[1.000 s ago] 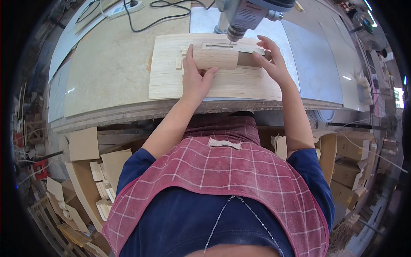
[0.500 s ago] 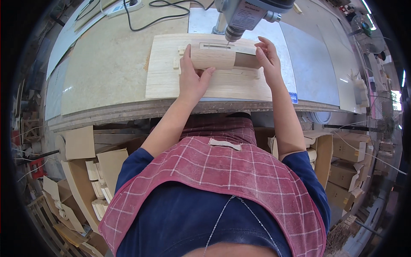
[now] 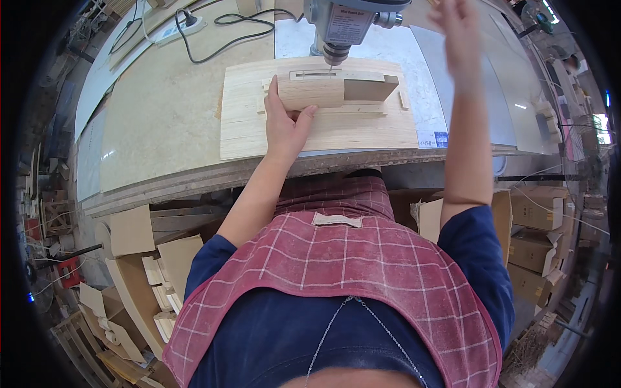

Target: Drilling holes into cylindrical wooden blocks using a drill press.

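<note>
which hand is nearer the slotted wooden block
Left. The left hand holds the slotted wooden block at its left end; the right hand is apart, off to its right.

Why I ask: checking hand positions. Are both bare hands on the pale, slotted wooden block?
No, only the left hand holds the block; the right hand hovers beside the grey metal drill.

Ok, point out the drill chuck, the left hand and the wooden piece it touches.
Drill chuck [image 3: 336,53]: head view, on its metal body.
Left hand [image 3: 286,131]: head view, on its back.
Wooden piece [image 3: 314,96]: head view, on its pale near face.
</note>
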Demonstrator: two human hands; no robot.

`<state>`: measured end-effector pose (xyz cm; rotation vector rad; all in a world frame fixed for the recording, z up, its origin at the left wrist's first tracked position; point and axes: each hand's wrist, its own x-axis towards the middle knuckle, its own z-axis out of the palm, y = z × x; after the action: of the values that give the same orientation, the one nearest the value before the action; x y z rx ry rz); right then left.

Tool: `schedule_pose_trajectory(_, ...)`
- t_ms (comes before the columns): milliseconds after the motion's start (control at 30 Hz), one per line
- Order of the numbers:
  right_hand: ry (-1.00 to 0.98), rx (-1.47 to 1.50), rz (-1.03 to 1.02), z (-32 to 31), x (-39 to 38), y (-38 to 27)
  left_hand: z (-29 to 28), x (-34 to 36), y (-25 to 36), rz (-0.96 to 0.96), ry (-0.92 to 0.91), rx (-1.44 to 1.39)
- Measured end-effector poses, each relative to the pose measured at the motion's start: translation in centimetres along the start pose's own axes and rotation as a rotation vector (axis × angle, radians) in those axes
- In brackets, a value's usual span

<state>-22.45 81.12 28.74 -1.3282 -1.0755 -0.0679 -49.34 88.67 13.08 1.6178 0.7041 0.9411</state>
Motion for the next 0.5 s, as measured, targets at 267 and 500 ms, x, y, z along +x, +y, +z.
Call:
schedule_pose_trajectory(267, -0.250, -0.421, 0.058, 4.7, 6.3, -7.2, -0.3, 0.0, -0.4, 0.036, 0.024, 0.020)
schedule_pose_trajectory(500, -0.081, -0.741, -0.219, 5.0, 2.7, -11.2, -0.2, 0.0, -0.7, 0.067, 0.033, 0.010)
